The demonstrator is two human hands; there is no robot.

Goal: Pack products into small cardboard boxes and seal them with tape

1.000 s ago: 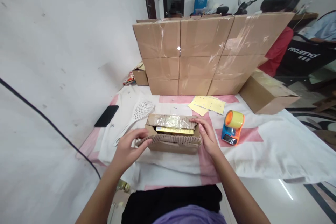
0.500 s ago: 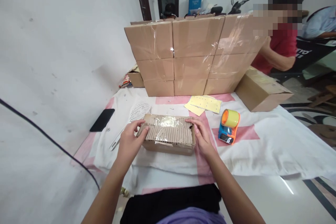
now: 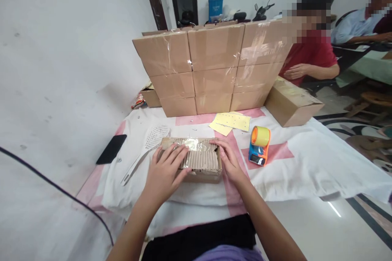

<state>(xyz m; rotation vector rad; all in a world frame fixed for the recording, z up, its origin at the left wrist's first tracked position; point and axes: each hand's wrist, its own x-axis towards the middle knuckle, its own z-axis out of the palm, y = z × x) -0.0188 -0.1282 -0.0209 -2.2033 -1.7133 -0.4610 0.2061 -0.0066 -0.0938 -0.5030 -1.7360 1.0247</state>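
Observation:
A small cardboard box (image 3: 202, 162) with a corrugated, ridged top sits on the cloth in front of me. A strip of clear shiny tape crosses the top's far part. My left hand (image 3: 167, 167) lies over the box's left part, fingers outstretched on the top and thumb toward the near edge. At the box's right end, my right hand (image 3: 228, 158) holds the far corner, with its fingertips over the top and the rest of the hand along the side. There is a dark torn spot near those fingertips. The box's left end is hidden under my left hand.
Right of the box lies a tape dispenser (image 3: 259, 146); yellow sheets (image 3: 231, 122) lie behind it. A white slotted skimmer (image 3: 147, 147) and a black phone (image 3: 112, 149) are on the left. Stacked cartons (image 3: 214, 73) wall the back, another carton (image 3: 290, 102) stands right, near a person in red.
My left hand has shifted from the box's left edge onto its top, fingers now spread flat. The right hand keeps its place at the right end. The view has turned slightly right.

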